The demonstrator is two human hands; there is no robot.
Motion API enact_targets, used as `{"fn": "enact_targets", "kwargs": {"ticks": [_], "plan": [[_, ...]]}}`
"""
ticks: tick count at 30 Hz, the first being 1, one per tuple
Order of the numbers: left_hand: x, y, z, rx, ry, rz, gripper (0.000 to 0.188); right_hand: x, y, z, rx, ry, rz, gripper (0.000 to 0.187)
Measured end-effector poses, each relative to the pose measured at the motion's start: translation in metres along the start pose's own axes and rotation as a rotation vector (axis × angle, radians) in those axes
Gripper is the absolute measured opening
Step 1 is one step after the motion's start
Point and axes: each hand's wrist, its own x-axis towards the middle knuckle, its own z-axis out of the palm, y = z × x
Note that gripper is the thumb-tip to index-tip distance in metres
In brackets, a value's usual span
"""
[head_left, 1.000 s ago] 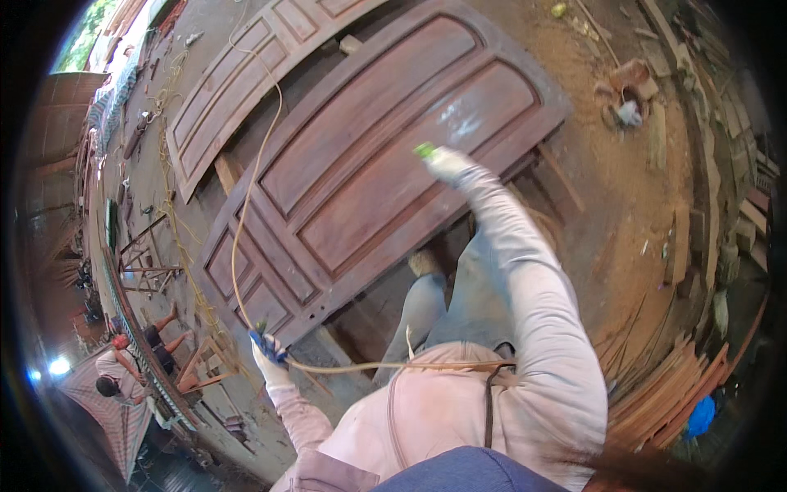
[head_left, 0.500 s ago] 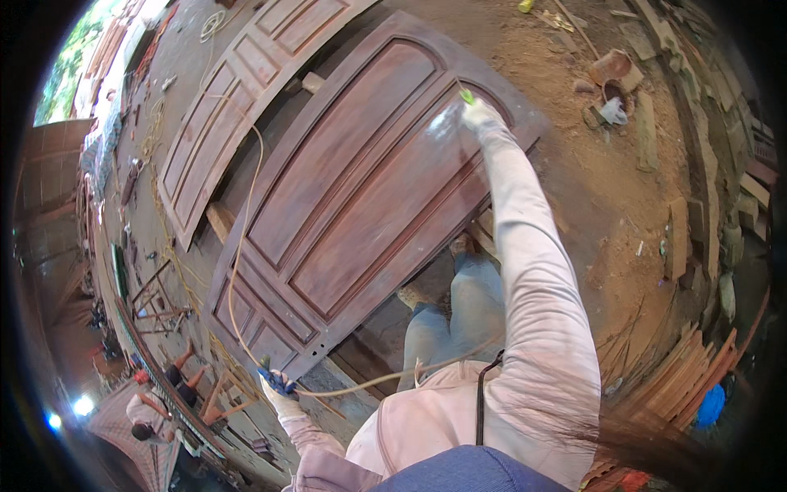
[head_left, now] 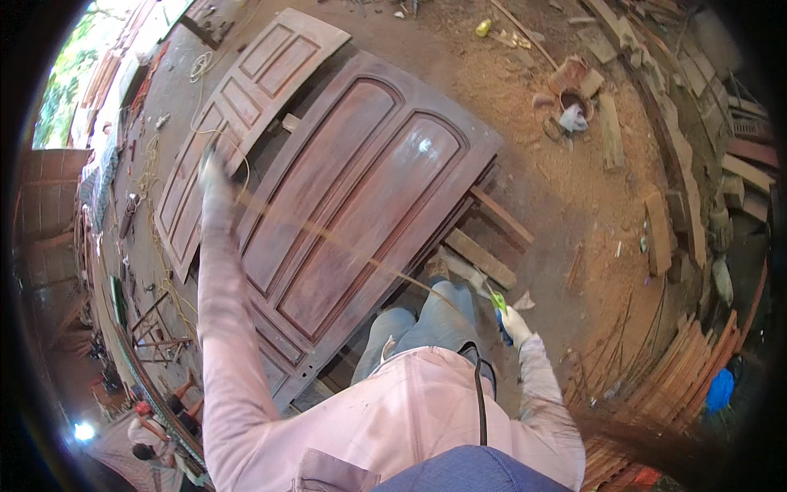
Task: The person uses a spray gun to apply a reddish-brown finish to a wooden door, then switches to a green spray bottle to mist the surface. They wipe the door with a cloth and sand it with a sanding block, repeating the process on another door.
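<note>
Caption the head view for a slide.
Left hand stretches a cord across a dark panelled door; right hand holds its other end.

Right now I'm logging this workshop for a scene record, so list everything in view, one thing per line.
Arched panelled door: one, dark reddish brown, lying flat on supports at centre.
Second panelled door: one, lighter brown, flat beside it at upper left.
Hose: one, yellowish, strung across the dark door between the two hands.
Timber battens: several, brown, under the door's right edge.
Stacked planks: one pile, reddish, at lower right.
Other people: two, at lower left edge.
Left hand: gloved, blurred, raised over the lighter door, on the hose.
Right hand: white glove, gripping a green and blue tool.
</note>
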Motion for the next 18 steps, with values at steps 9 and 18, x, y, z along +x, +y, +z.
{"fn": "enact_targets", "kwargs": {"ticks": [9,18], "plan": [[-0.365,0.303,0.376,-0.656,-0.561,0.950,0.014,-0.114,-0.075,-0.112,0.888,0.405,-0.349,0.023],[-0.477,0.256,0.194,-0.726,-1.490,-0.191,0.052,-0.210,-0.106,-0.129,0.126,0.911,-0.996,0.075]]}}
